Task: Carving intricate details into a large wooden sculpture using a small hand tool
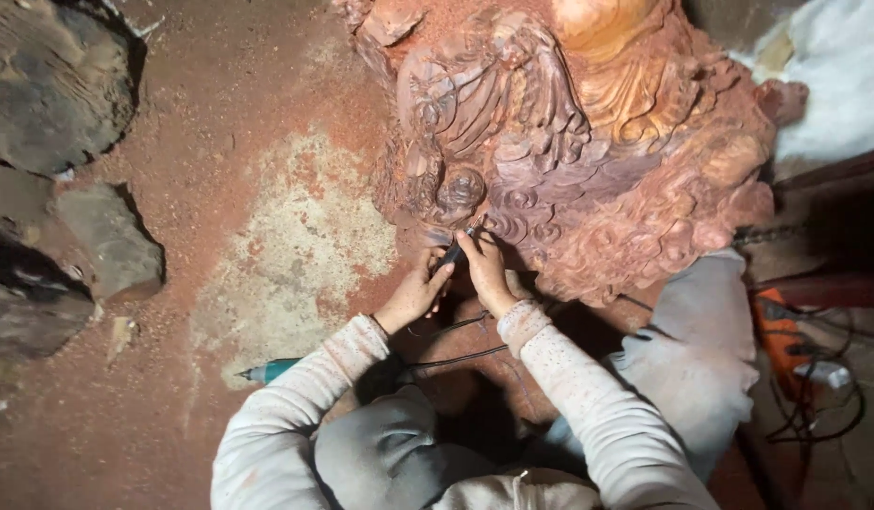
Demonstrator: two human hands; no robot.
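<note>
Carved wood sculpture [588,142] blocks ahead; dusty floor [267,236] leftward open.

A slim dark carving tool [453,250] was held tilted, its tip pressed against the reddish, swirl-carved wooden sculpture [588,142] standing on the floor.

Warm, dim, reddish overall. Brightest at the top centre, glare on the carved wood [602,28]; pale washed-out patch in the upper right corner. Deep shadow at the left edge, far right and lower centre. Soft, slightly smeared detail throughout; mild wide-angle stretch toward the edges.
</note>
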